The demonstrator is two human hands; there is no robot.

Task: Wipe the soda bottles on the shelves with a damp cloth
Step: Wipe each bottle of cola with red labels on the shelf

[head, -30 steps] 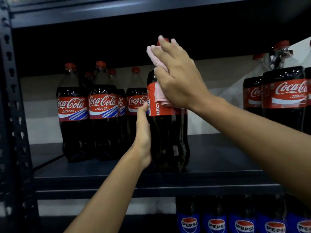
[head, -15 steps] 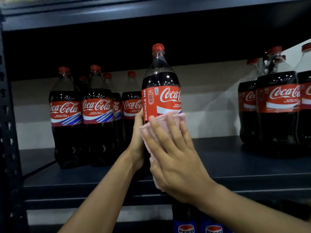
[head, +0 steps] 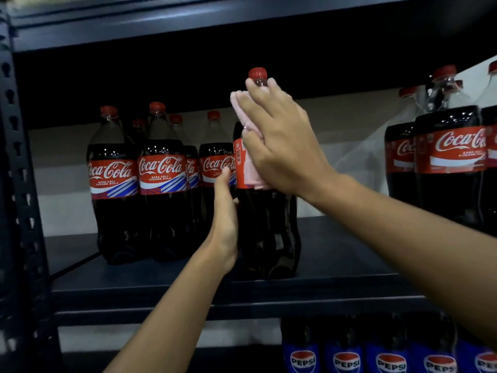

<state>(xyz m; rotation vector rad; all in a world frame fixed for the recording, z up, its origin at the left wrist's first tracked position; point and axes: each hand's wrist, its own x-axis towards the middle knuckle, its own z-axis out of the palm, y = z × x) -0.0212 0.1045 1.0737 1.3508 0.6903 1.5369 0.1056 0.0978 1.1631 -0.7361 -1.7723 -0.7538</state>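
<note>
Setting: dark metal shelf [head: 336,265] before a pale wall [head: 349,125], with a perforated upright post [head: 18,184] at the left edge.
Right fingers [head: 258,95]: straight and spread, tips at the neck just under the red cap [head: 257,73], pressing down on the cloth.
Pink cloth [head: 254,173]: flat under the right hand [head: 282,146], against the shoulder and label.
Left thumb [head: 223,179]: straight up the bottle's left side.
Left hand [head: 224,222]: palm against the bottle; its fingers pass behind, so whether they curl round it cannot be told.
Cola bottle [head: 269,232]: upright at mid-shelf, near the front edge, between the hands.
Left cluster [head: 161,184]: Coca-Cola bottles, just beside the left hand.
Right cluster [head: 454,157]: Coca-Cola bottles, well apart.
Lower shelf: a row of Pepsi bottles [head: 387,356].
</note>
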